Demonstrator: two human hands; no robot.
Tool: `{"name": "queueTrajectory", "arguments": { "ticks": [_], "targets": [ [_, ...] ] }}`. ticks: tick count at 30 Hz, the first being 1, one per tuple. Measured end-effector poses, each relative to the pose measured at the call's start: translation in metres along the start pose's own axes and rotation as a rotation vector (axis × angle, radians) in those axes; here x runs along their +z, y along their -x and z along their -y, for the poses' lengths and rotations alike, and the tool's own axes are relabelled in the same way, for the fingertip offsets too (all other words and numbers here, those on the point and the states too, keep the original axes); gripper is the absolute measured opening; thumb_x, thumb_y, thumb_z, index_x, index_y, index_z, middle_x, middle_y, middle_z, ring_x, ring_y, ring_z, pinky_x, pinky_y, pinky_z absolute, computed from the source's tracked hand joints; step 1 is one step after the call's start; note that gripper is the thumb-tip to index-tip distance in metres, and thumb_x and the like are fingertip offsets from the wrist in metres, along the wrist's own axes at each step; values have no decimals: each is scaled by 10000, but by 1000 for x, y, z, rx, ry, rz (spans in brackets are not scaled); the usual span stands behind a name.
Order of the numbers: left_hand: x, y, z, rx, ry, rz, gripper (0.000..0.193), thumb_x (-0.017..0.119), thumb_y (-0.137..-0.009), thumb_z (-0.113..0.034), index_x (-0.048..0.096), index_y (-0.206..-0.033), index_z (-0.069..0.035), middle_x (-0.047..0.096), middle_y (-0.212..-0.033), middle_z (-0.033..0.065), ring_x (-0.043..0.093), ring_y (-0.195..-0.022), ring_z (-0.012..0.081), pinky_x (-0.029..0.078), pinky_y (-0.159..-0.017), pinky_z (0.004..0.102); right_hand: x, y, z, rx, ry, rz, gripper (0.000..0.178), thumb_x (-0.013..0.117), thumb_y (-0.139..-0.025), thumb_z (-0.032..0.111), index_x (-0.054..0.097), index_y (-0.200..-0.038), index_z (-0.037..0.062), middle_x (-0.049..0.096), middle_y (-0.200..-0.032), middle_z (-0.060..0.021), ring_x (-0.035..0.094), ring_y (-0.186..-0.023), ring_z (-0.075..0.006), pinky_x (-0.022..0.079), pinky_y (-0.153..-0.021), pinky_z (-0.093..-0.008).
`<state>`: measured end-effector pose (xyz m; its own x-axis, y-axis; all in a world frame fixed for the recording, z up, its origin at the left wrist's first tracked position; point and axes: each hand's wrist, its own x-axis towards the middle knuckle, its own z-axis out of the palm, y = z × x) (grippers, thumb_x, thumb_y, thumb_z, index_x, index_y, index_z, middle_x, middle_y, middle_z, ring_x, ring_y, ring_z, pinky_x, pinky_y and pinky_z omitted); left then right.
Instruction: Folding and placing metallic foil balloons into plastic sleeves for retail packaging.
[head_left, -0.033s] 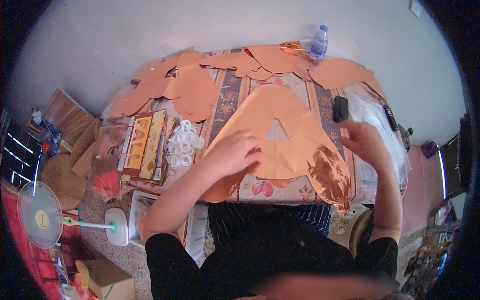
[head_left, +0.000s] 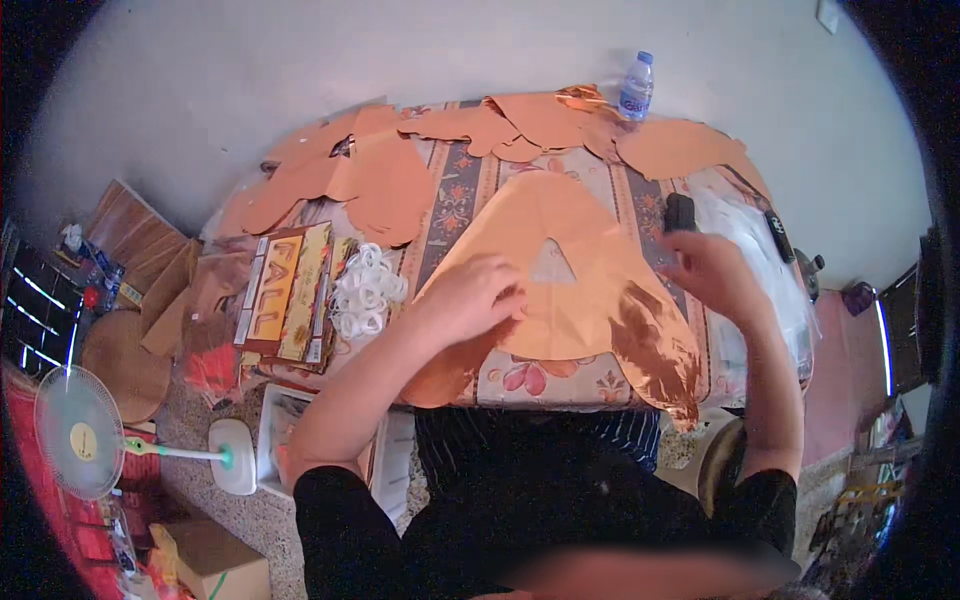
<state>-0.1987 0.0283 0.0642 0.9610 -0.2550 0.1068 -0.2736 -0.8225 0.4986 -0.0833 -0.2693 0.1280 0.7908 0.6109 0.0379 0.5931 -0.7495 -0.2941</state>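
Note:
A flat, copper-orange foil balloon, broad and peaked with a small triangular hole, lies at the middle of the table. Its lower right leg is folded over, showing a shiny crinkled side that hangs past the near edge. My left hand rests on its left part, fingers loosely bent and apart, with no object seen in them. Just right of the balloon, my right hand hovers with finger and thumb apart, holding nothing visible. Beyond it, close to the fingers, sits a small black case.
More flat orange foil pieces line the table's far side. A water bottle stands at the back. White ribbon coils and printed packets lie left, clear plastic bags right. A fan and white crate stand lower left.
My right hand has shifted slightly to the left and away from me, toward the balloon's right edge. My left hand stays almost where it was on the balloon.

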Motion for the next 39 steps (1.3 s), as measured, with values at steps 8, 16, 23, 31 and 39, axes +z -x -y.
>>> {"name": "queueTrajectory", "arguments": {
  "ticks": [8, 16, 23, 31, 39],
  "targets": [
    [47, -52, 55, 200, -242, -469, 250, 660, -799, -208, 626, -966, -24, 591, -1009, 114, 545, -987, 316, 447, -868, 420, 76, -161, -17, -406, 53, -206, 276, 677, -774, 234, 657, -973, 43, 648, -958, -131, 627, -835, -294, 494, -759, -401],
    [43, -47, 59, 184, -173, -449, 301, 660, -785, -246, 613, -1005, -48, 559, -1046, 108, 519, -1016, 308, 429, -875, 417, 87, -243, 35, -204, 204, -164, 375, 648, -809, 327, 640, -1070, 58, 633, -1011, -135, 592, -1012, -310, 471, -861, -418],
    [44, -47, 60, 143, -158, -425, 334, 661, -784, -269, 602, -1033, -54, 548, -1069, 114, 501, -1036, 315, 414, -888, 438, 136, -302, 79, -317, 132, -162, 421, 639, -819, 385, 640, -1068, 45, 631, -1032, -140, 611, -988, -309, 476, -878, -416],
    [43, -52, 61, 172, -125, -420, 323, 658, -778, -264, 601, -1028, -68, 521, -1037, 85, 473, -1045, 276, 383, -897, 410, 150, -309, 79, -489, 511, -195, 246, 618, -826, 249, 671, -911, 24, 679, -879, -134, 657, -799, -285, 526, -707, -399],
    [41, -56, 54, 201, -117, -412, 308, 656, -787, -238, 604, -1023, -46, 546, -1052, 112, 505, -1021, 311, 417, -907, 423, 36, -315, 6, -281, -476, -767, 150, 633, -885, 145, 618, -839, 3, 584, -631, -9, 520, -622, -58, 430, -528, -242]
  ]
}}
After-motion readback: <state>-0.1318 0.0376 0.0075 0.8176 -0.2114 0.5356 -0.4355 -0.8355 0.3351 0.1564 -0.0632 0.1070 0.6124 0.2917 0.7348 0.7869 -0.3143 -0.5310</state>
